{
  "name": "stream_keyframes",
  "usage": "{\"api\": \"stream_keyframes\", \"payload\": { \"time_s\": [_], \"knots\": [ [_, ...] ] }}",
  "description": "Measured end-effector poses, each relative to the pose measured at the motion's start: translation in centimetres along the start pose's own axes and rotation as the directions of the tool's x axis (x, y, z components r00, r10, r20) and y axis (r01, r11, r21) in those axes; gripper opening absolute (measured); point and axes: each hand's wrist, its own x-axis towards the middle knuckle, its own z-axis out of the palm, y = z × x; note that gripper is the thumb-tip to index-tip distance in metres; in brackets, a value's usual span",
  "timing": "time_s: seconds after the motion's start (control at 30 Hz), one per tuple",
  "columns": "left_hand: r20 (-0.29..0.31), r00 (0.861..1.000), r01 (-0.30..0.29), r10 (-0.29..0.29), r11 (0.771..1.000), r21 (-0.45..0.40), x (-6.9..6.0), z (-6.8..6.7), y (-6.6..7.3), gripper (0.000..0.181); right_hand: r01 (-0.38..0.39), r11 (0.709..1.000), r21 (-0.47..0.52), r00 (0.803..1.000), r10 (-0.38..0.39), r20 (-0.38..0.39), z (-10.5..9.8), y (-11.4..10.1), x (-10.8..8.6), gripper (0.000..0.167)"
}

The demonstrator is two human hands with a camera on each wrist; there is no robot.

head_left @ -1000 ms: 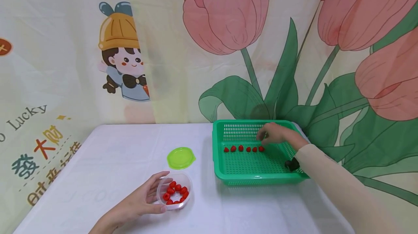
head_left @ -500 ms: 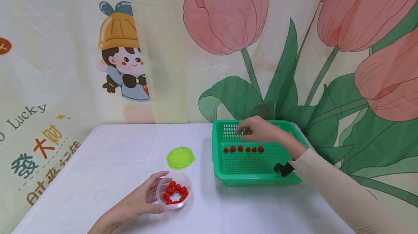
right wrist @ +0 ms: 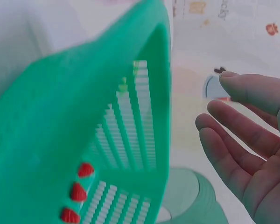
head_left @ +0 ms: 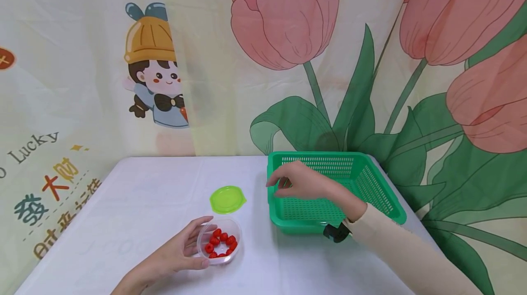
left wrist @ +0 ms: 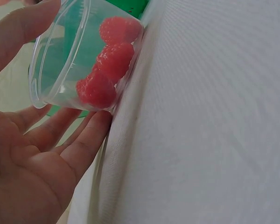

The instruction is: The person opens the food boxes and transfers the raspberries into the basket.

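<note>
A clear plastic tub (head_left: 227,224) with several raspberries (head_left: 215,240) stands on the table. My left hand (head_left: 174,254) holds the tub from its left side, thumb near the rim and fingers against the wall; the left wrist view also shows the raspberries (left wrist: 114,60) through it. My right hand (head_left: 302,180) hovers over the left side of a green basket (head_left: 296,224), with nothing seen between its fingers. Small red cone-shaped berries (right wrist: 78,192) lie in the basket in the right wrist view; in the head view my hand hides them.
A lime-green lid (head_left: 228,199) lies flat on the white-covered table (head_left: 164,194), just behind the tub and left of the basket. A patterned curtain (head_left: 214,103) hangs behind the table. A black device (head_left: 335,232) sits at my right wrist.
My right hand has moved left across the basket, from its right half to its left rim, now covering the row of red berries. The left hand and the tub have stayed in place.
</note>
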Motion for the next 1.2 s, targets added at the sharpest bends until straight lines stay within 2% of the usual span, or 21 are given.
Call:
{"api": "stream_keyframes", "payload": {
  "time_s": [0.43, 0.93, 1.2],
  "knots": [
    [0.001, 1.0, 0.027, -0.027, 1.0, 0.008, 0.0, 0.0, 0.1, 0.097, 0.016, 0.998, 0.054, 0.997, -0.02, 0.075, 4.6, -1.8, 3.1, 0.026],
    [0.001, 0.999, 0.039, -0.039, 0.999, -0.005, -0.1, 0.0, 0.2, 0.097, 0.078, 0.995, 0.064, 0.978, -0.088, 0.187, 9.9, -3.3, 6.3, 0.024],
    [0.009, 1.0, -0.003, 0.003, 1.0, 0.006, 0.0, 0.0, 0.0, 0.097, 0.06, 0.992, 0.112, 0.971, -0.083, 0.222, 11.7, -3.5, 6.9, 0.026]
  ]
}}
